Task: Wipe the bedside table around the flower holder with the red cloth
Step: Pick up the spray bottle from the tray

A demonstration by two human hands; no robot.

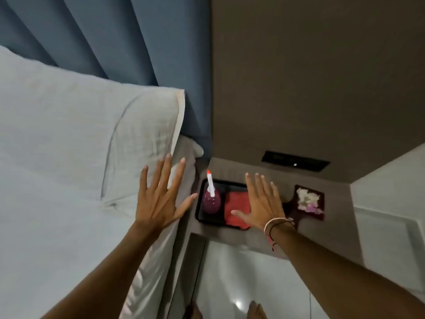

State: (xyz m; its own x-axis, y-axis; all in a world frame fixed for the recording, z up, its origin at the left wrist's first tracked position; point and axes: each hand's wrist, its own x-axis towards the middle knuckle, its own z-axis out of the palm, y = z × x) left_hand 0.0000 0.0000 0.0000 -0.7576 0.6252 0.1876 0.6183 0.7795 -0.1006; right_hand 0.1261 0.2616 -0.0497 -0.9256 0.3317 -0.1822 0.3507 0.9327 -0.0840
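The red cloth (236, 204) lies folded in a black tray (199, 203) on the grey bedside table (259, 238). My right hand (262, 203) hovers over the cloth's right part, fingers spread, holding nothing. The flower holder (309, 201), a dark square dish with white and pink flowers, sits to the right of my right hand. My left hand (161, 199) is spread open over the bed's edge, left of the tray, and empty.
A purple spray bottle (211, 199) with a white and orange nozzle stands in the tray's left half. The bed with a white pillow (92, 139) fills the left. A black wall panel (295, 161) sits behind the table. White floor (241, 284) and my feet lie below.
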